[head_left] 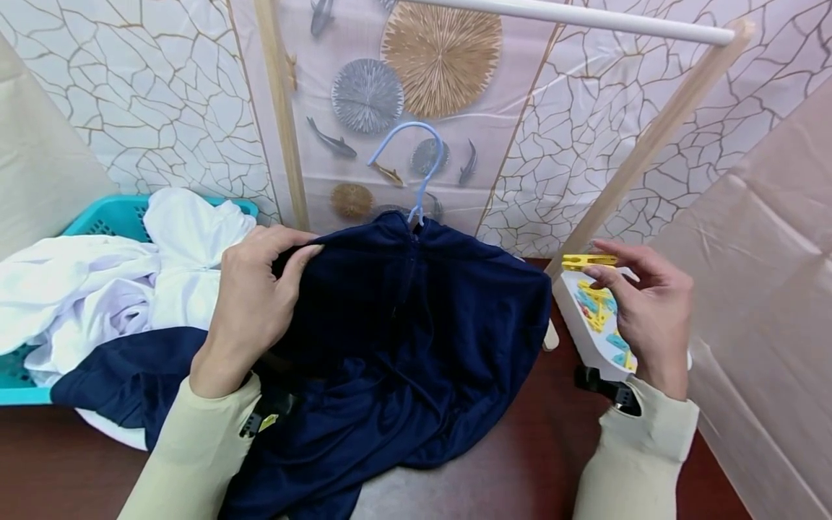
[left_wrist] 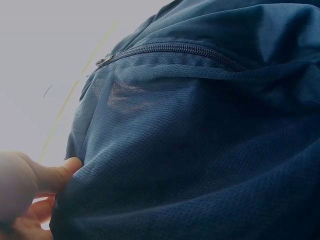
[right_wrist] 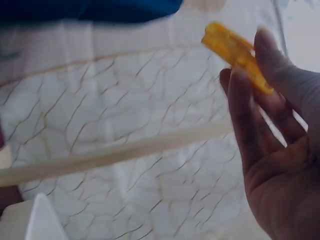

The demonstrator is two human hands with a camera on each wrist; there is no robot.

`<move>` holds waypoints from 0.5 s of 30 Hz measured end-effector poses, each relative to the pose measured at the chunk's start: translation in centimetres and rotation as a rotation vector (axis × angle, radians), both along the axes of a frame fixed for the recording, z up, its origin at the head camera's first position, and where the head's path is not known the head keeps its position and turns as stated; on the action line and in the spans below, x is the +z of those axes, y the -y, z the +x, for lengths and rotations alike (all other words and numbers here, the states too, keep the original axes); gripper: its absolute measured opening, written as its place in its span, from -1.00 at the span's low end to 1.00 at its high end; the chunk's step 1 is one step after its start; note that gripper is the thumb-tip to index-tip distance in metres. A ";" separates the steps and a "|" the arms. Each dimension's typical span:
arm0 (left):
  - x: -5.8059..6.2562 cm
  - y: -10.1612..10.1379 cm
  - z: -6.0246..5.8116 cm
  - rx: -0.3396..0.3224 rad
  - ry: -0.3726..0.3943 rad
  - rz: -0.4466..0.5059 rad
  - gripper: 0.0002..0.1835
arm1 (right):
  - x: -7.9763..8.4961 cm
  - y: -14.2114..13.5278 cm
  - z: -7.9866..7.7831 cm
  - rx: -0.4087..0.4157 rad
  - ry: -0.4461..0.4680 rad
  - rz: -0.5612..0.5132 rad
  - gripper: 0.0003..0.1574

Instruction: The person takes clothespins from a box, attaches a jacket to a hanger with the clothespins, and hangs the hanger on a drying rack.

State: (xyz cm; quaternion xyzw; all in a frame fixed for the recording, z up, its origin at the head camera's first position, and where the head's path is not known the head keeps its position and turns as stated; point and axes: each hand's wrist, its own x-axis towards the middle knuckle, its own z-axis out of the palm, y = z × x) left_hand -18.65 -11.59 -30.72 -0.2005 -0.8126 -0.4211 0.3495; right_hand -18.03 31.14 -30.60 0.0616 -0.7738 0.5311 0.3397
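A navy zip-up garment point(head_left: 416, 347) hangs over a light blue hanger point(head_left: 429, 166), whose hook sticks up from the collar. My left hand point(head_left: 256, 289) pinches the garment's left shoulder edge between thumb and fingers. In the left wrist view the thumb of that hand point(left_wrist: 35, 185) lies on the mesh-like fabric, with a dark zipper point(left_wrist: 175, 48) above. To the right of the garment, my right hand point(head_left: 650, 303) pinches a yellow clothespin point(head_left: 588, 262), apart from the fabric. The right wrist view shows the clothespin point(right_wrist: 235, 55) between thumb and fingers.
A teal basket point(head_left: 39, 395) with white and navy clothes stands at left. A white tray point(head_left: 578, 325) of yellow and teal clothespins sits under my right hand. Behind rises a wooden rack point(head_left: 650, 144) with a white rod point(head_left: 604, 22). Patterned sheeting covers the back.
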 end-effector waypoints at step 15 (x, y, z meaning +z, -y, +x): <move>0.0 -0.1 0.2 -0.031 -0.001 -0.052 -0.92 | 0.6 3.5 0.4 0.123 -0.089 0.481 -0.45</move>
